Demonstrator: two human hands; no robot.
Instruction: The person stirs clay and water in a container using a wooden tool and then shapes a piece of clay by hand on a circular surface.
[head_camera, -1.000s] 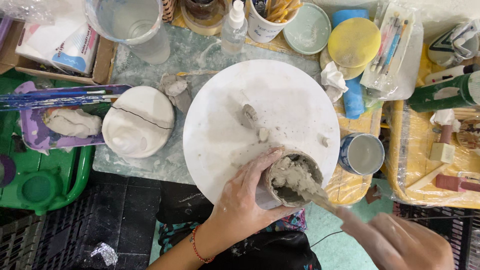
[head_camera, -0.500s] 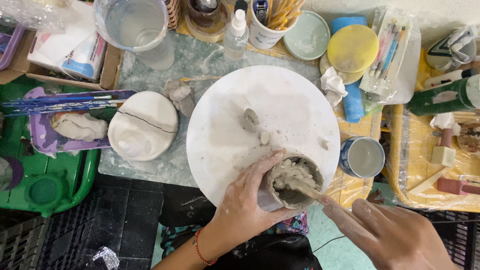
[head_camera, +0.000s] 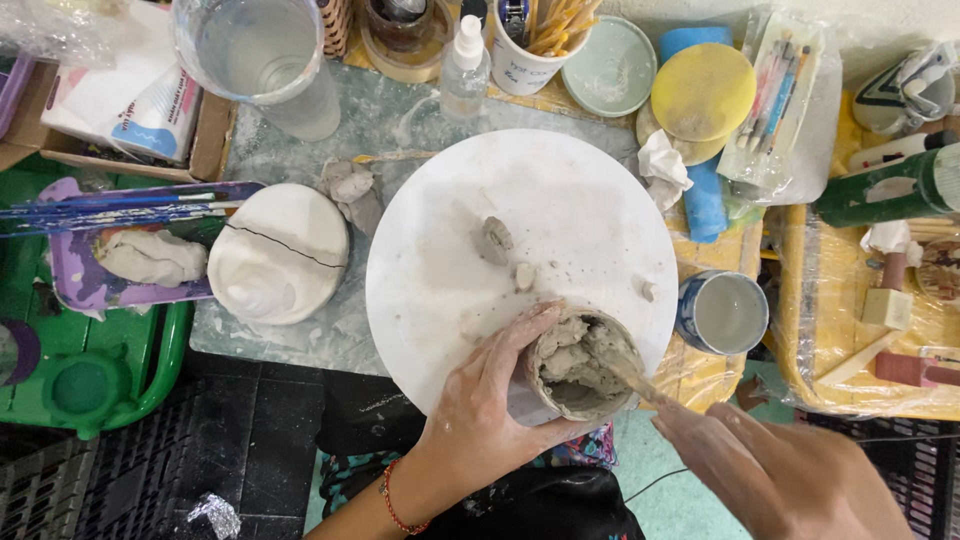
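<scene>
My left hand (head_camera: 480, 420) wraps around the near side of a small grey clay pot (head_camera: 580, 365), steadying it at the near edge of a round white board (head_camera: 470, 250). From the lower right, my right hand (head_camera: 790, 480) holds a thin wooden tool (head_camera: 632, 372) whose tip is pushed inside the lumpy wet clay of the pot. Small clay scraps (head_camera: 497, 240) lie on the board beyond the pot.
A white plaster disc (head_camera: 278, 255) sits left of the board, with a clay lump (head_camera: 150, 258) on a purple tray further left. A water jug (head_camera: 255, 50), spray bottle (head_camera: 466, 70) and brush cup (head_camera: 540, 40) stand behind. A blue-rimmed cup (head_camera: 722, 312) stands to the right.
My right hand has come in from the lower right and its wooden tool has pushed deeper into the pot. The left hand keeps its grip on the pot.
</scene>
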